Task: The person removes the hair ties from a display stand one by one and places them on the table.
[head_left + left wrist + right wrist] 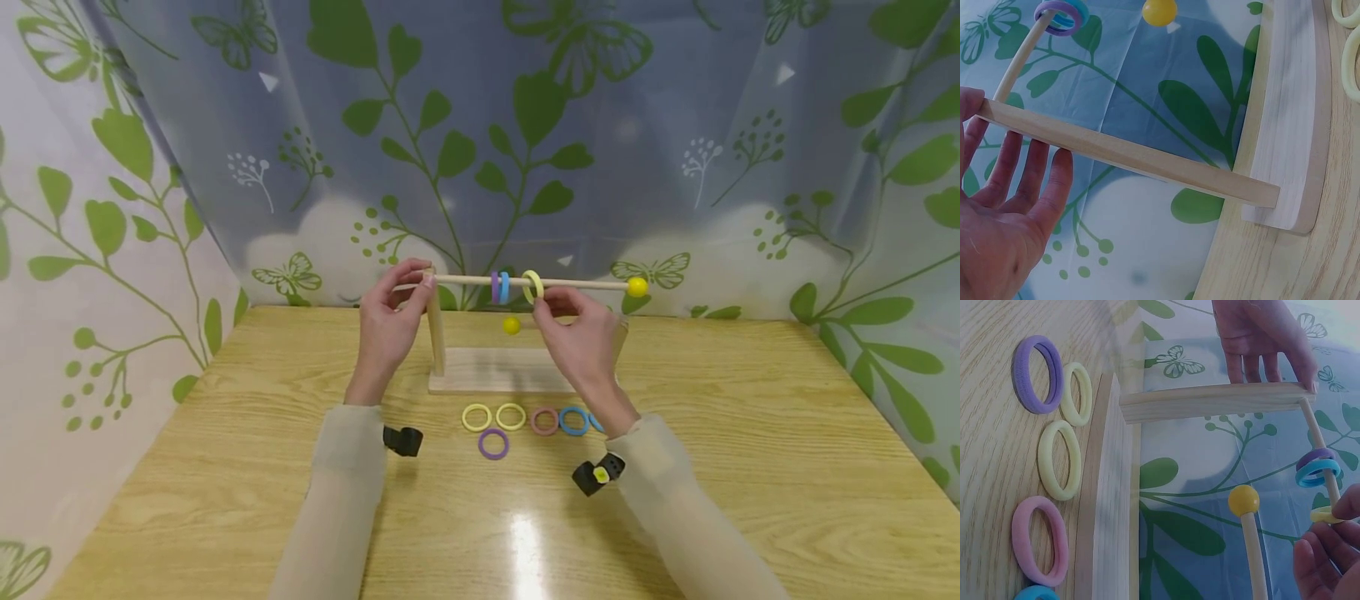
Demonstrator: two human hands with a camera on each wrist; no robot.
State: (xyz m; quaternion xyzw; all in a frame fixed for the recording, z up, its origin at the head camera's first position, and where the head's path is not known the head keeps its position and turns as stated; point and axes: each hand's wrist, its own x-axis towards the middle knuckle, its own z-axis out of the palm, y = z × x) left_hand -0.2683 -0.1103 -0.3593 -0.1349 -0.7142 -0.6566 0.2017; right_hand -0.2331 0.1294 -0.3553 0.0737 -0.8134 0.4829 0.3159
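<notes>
My left hand [387, 321] grips the top of the left post [437, 333] of a wooden stand, thumb on one side and fingers on the other. From that post top a thin wooden rod [465, 280] runs rightward to a yellow ball [637, 287] at its end. A purple ring [495, 287] and a blue ring [505, 287] hang side by side on the rod. Farther right, my right hand [588, 337] pinches a pale yellow ring [1321, 515] that encircles the rod. The right post is mostly hidden behind this hand.
Before the stand's base [495, 367] lie loose rings: two yellow, a pink one [533, 423], a purple one [493, 457] and blue ones [574, 433], partly hidden by the right wrist. Below the upper rod, a second rod ends in a yellow ball [512, 326]. A patterned curtain hangs behind the table.
</notes>
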